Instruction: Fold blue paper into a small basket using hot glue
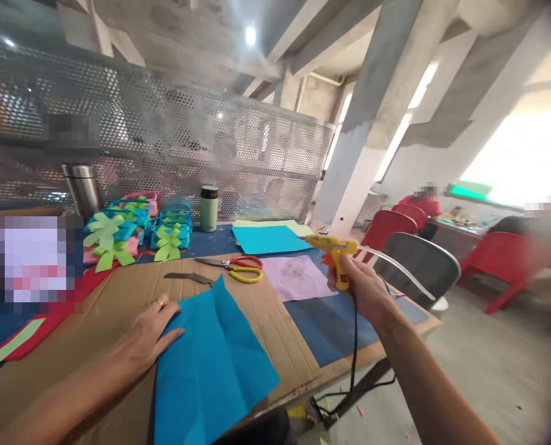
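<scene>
Now at a gluing step, by the look of it. Right hand (363, 281) closed round a yellow hot-glue gun (342, 272), raised over the worktop (340, 340), nozzle pointing left, clear glue stick trailing from the rear. Left hand (152, 324) lies with thumb and fingers a little apart, tips touching the left edge of a creased blue sheet (210, 364); cannot tell how firmly it presses. Sheet lies on corrugated cardboard (103, 327) at the near edge, its right corner reaching towards the rim. Nozzle well apart from the sheet; next move likely calls for lowering it to the chosen line while the left hand steadies the material. Red-and-yellow-handled scissors (247, 270) lie just beyond.
</scene>
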A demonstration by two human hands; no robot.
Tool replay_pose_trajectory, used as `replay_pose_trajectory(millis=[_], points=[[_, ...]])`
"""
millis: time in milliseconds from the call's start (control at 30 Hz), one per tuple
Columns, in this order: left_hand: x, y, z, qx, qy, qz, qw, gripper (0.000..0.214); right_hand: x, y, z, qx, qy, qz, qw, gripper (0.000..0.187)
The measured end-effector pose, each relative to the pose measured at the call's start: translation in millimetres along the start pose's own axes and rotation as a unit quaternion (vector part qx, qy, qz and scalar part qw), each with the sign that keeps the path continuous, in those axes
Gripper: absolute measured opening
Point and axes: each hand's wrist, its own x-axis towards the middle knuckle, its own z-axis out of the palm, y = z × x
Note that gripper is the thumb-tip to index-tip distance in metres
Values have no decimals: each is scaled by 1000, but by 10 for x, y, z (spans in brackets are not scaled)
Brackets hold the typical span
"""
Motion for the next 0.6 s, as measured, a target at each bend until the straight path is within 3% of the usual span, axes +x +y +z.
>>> replay_pose_trajectory(millis=[100, 267, 433, 600], points=[[-11, -36, 28, -7, 16, 7, 1000, 36, 45, 161, 22, -157, 32, -52, 986, 58], [-34, -95, 92, 2, 33, -6, 999, 37, 119, 393, 102, -360, -22, -143, 922, 33], [-11, -79, 83, -18, 33, 5, 999, 35, 256, 586, 177, -404, -81, -142, 900, 37], [3, 64, -61, 1, -4, -6, 1000, 24, 326, 742, 170, -423, -106, -145, 888, 33]])
